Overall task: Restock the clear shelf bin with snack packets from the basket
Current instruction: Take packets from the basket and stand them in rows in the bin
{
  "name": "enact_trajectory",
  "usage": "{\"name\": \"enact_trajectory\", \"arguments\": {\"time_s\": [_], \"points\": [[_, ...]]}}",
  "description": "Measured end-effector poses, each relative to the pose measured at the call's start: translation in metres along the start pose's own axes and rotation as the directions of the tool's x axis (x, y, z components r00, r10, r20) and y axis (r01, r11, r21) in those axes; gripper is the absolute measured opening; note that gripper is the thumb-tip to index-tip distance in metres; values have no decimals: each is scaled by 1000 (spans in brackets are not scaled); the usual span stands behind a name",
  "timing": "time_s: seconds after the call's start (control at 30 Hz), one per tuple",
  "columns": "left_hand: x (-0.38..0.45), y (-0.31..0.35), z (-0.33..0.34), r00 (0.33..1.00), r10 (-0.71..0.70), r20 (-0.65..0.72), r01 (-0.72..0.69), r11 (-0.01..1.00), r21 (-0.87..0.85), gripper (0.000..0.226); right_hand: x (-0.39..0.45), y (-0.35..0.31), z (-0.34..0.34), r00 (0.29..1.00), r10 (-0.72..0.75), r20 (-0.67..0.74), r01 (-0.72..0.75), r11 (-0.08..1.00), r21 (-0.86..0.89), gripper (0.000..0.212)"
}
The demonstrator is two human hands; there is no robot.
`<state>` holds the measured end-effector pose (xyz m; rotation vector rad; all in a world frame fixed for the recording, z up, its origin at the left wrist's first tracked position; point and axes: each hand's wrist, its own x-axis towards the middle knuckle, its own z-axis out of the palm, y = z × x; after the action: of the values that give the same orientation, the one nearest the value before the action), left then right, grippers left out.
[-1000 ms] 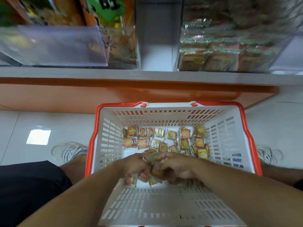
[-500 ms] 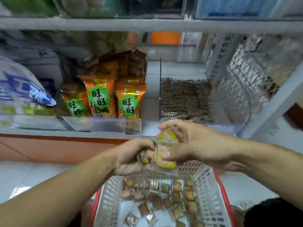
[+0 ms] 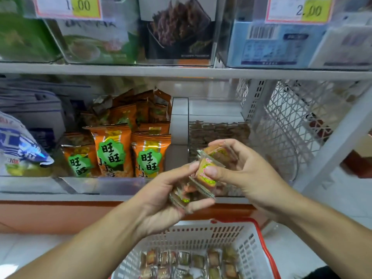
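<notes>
Two bare forearms reach forward from the bottom of the view, the hands meeting in front of a shop shelf. The left hand (image 3: pixel 161 196) is palm up, its fingers curled around a small bunch of clear-wrapped snack packets (image 3: pixel 186 193). The right hand (image 3: pixel 241 174) comes in from the right, its thumb and fingers pinching a packet with a yellow and green label (image 3: pixel 206 171), which stands nearly upright and touches the bunch in the left hand. More wrapped packets sit behind that one inside the right hand's curled fingers.

Just behind the hands, on the lower shelf, stands the clear shelf bin (image 3: pixel 218 133). Brown packets lie in rows in it, filling only its lower part. The hands and their packets are in front of the bin, not inside it.

Below the hands is a white plastic basket with a red rim (image 3: pixel 259 241), standing on a pale floor. More of the same small packets (image 3: pixel 193 260) lie loose on its bottom.

To the left of the clear bin, orange snack bags with green labels (image 3: pixel 128 156) stand upright in another clear bin. The upper shelf holds more clear bins, with yellow price tags (image 3: pixel 300 9) reading 1.00 and 2.00
</notes>
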<state>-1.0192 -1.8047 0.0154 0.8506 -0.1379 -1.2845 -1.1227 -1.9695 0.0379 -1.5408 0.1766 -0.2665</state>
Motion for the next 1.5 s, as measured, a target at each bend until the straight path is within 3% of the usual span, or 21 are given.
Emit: {"name": "enact_trajectory", "arguments": {"time_s": [0.2,0.37,0.43,0.5,0.57,0.67,0.83,0.97,1.1,1.17,1.27,1.4,1.5], "points": [[11,-6,0,996,69,-51,-74,992,-101,39,1,7,1,982,-153,-114,127,971,-204,38],[10,-7,2,990,122,-66,-130,983,-131,37,-4,11,1,918,-365,-154,231,809,-541,39],[8,-4,2,986,148,-78,-158,978,-138,34,-3,6,-4,909,-357,-215,233,864,-447,33],[6,-1,0,982,169,-83,-179,975,-133,31,-2,-5,-6,958,-188,-218,170,980,-99,29],[4,2,-1,982,174,-70,-182,976,-119,24,-3,-8,-7,992,-24,-126,39,992,118,34],[2,4,0,984,174,-34,-177,979,-100,35,-6,-3,-6,997,40,-69,-35,997,71,36],[2,3,-1,986,166,7,-165,983,-77,60,-7,-2,-7,994,39,-102,-31,997,77,35],[2,3,-2,987,159,1,-158,986,-58,60,-6,-4,-6,994,76,-72,-60,977,203,32],[2,4,-1,985,170,11,-169,984,-56,58,-6,-11,-11,989,143,24,-142,920,364,43],[1,4,-2,983,181,17,-180,983,-47,56,-7,-13,-12,987,144,74,-161,923,349,40],[2,2,-2,981,195,-9,-195,980,-34,60,-9,-11,-8,986,164,42,-169,950,263,35],[2,-1,-3,965,262,-25,-260,963,67,57,-8,-5,-2,947,321,-8,-303,900,315,52],[1,0,-5,959,281,-45,-276,957,85,53,-9,-6,-3,918,391,60,-394,889,234,46]]}}
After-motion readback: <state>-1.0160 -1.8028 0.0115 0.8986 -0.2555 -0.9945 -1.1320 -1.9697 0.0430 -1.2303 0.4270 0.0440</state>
